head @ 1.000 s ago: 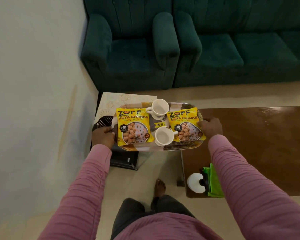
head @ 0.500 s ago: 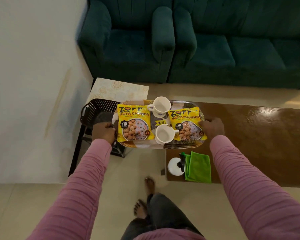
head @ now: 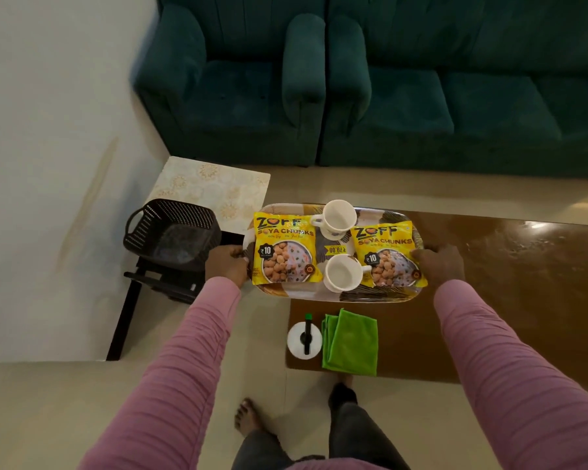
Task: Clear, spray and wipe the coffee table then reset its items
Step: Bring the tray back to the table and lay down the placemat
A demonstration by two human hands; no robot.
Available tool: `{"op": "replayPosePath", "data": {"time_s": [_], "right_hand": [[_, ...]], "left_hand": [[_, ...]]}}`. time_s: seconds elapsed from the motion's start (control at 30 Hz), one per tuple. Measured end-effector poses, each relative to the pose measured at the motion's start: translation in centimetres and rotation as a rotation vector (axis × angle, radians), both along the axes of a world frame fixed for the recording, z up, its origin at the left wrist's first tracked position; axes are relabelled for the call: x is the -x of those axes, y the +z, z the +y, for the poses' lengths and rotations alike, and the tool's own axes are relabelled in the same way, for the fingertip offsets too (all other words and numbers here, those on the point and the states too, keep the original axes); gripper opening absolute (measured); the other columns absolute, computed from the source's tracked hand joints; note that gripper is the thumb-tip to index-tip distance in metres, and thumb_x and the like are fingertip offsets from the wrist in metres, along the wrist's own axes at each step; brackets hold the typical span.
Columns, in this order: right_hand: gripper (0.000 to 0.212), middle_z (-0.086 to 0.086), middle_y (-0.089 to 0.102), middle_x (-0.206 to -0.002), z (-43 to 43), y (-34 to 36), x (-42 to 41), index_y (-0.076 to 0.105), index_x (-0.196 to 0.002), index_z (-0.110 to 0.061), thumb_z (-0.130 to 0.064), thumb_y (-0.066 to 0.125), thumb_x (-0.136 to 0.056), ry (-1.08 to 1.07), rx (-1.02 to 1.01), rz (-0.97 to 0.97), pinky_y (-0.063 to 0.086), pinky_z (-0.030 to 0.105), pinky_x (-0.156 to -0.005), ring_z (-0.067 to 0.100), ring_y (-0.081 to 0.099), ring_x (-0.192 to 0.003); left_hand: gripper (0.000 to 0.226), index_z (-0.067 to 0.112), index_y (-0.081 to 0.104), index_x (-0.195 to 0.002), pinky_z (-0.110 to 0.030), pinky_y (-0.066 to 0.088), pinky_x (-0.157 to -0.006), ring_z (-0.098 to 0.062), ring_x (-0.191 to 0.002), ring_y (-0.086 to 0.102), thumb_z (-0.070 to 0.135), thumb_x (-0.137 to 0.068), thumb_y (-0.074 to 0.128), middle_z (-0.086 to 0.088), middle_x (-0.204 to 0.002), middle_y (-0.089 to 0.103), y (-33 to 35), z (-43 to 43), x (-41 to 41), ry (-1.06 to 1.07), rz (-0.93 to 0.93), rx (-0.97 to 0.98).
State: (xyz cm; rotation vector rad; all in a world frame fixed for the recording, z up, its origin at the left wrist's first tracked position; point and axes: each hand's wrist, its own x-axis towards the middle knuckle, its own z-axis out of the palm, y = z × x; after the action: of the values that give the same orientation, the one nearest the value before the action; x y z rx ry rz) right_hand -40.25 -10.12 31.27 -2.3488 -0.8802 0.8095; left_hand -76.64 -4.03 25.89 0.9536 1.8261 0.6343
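Glossy brown wood makes the table (head: pixel 489 300), and over its far left corner an oval patterned tray (head: pixel 336 295) is held by both short ends, its left part jutting past the table's left edge; the left hand (head: pixel 226 266) has its fingers clamped on the left rim and the right hand (head: pixel 440 262) has its fingers clamped on the right rim. On the tray lie two yellow soya chunk packets (head: pixel 286 252) and two white cups (head: pixel 342 273), while at the table's near left corner stand one white spray bottle (head: pixel 304 340) and, just beside it, one folded green cloth (head: pixel 350 342).
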Motion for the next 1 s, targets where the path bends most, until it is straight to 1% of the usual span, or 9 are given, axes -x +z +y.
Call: {"op": "replayPosePath", "data": {"time_s": [0.13,0.23,0.37,0.53,0.6,0.67,0.7,0.87,1.0], "right_hand": [[0.025,0.019,0.07,-0.092,2.2,-1.4,-5.3,0.072,-0.098,-0.005,-0.017,0.063,-0.079,0.013,0.039,0.033,0.052,0.04,-0.077,0.032,0.063,-0.083],[0.024,0.017,0.069,-0.085,3.6,-2.6,-8.0,0.073,-0.096,-0.004,-0.017,0.061,-0.079,0.065,0.067,0.032,0.052,0.038,-0.071,0.031,0.062,-0.078],[0.02,0.017,0.07,-0.082,5.3,-5.2,-10.5,0.071,-0.088,-0.004,-0.017,0.06,-0.079,0.096,0.088,0.047,0.056,0.049,-0.077,0.035,0.067,-0.08],[0.019,0.013,0.063,-0.076,7.5,-11.3,-12.9,0.071,-0.092,-0.003,-0.016,0.062,-0.082,0.101,0.136,0.018,0.051,0.039,-0.073,0.032,0.061,-0.076],[0.018,0.016,0.065,-0.078,8.4,-14.4,-13.6,0.071,-0.09,-0.003,-0.017,0.062,-0.082,0.107,0.155,0.007,0.047,0.035,-0.07,0.032,0.061,-0.078],[0.019,0.018,0.067,-0.083,9.4,-18.0,-14.4,0.071,-0.092,-0.004,-0.018,0.063,-0.081,0.103,0.154,-0.015,0.043,0.033,-0.068,0.033,0.062,-0.081],[0.02,0.017,0.067,-0.083,9.9,-19.6,-14.7,0.071,-0.093,-0.005,-0.018,0.063,-0.081,0.108,0.156,-0.029,0.043,0.032,-0.068,0.033,0.062,-0.081],[0.019,0.018,0.07,-0.09,11.3,-26.3,-15.9,0.071,-0.097,-0.007,-0.017,0.062,-0.083,0.151,0.167,-0.079,0.049,0.038,-0.073,0.035,0.064,-0.086],[0.024,0.015,0.071,-0.093,11.3,-29.8,-16.4,0.071,-0.102,-0.009,-0.021,0.061,-0.084,0.137,0.198,-0.069,0.053,0.041,-0.077,0.032,0.066,-0.088]], "left_hand": [[0.032,0.008,0.069,-0.117,-0.05,0.056,-0.088,-0.033,-0.094,0.068,-0.002,-0.087,0.062,-0.014,-0.108,0.071,-1.7,0.9,-5.0,0.048,-0.019,0.088],[0.033,0.008,0.068,-0.119,-0.051,0.057,-0.086,-0.034,-0.095,0.068,-0.002,-0.087,0.062,-0.013,-0.109,0.07,-3.2,1.7,-7.7,0.086,0.01,0.128],[0.031,0.008,0.069,-0.116,-0.05,0.058,-0.085,-0.034,-0.091,0.069,-0.004,-0.088,0.061,-0.013,-0.106,0.071,-5.0,3.2,-10.6,0.12,0.059,0.164],[0.031,0.01,0.07,-0.113,-0.051,0.055,-0.091,-0.035,-0.096,0.067,-0.005,-0.088,0.059,-0.011,-0.103,0.07,-11.1,6.1,-12.8,0.13,0.067,0.211],[0.029,0.016,0.074,-0.103,-0.051,0.056,-0.089,-0.034,-0.095,0.068,-0.004,-0.087,0.06,-0.008,-0.098,0.07,-13.6,7.0,-13.7,0.117,0.091,0.224],[0.031,0.024,0.073,-0.076,-0.05,0.057,-0.086,-0.033,-0.09,0.069,-0.002,-0.086,0.061,-0.007,-0.092,0.072,-16.7,8.3,-14.5,0.09,0.12,0.229],[0.033,0.025,0.072,-0.071,-0.049,0.058,-0.085,-0.032,-0.089,0.07,-0.002,-0.086,0.061,-0.007,-0.088,0.072,-18.0,8.7,-15.0,0.079,0.136,0.237],[0.026,0.01,0.075,-0.101,-0.047,0.059,-0.083,-0.029,-0.085,0.07,-0.005,-0.086,0.059,-0.008,-0.088,0.072,-24.1,10.0,-16.6,0.084,0.136,0.197],[0.029,0.007,0.071,-0.11,-0.046,0.06,-0.082,-0.029,-0.087,0.07,-0.005,-0.086,0.06,-0.009,-0.093,0.071,-27.3,10.2,-16.9,0.104,0.12,0.228]]}}
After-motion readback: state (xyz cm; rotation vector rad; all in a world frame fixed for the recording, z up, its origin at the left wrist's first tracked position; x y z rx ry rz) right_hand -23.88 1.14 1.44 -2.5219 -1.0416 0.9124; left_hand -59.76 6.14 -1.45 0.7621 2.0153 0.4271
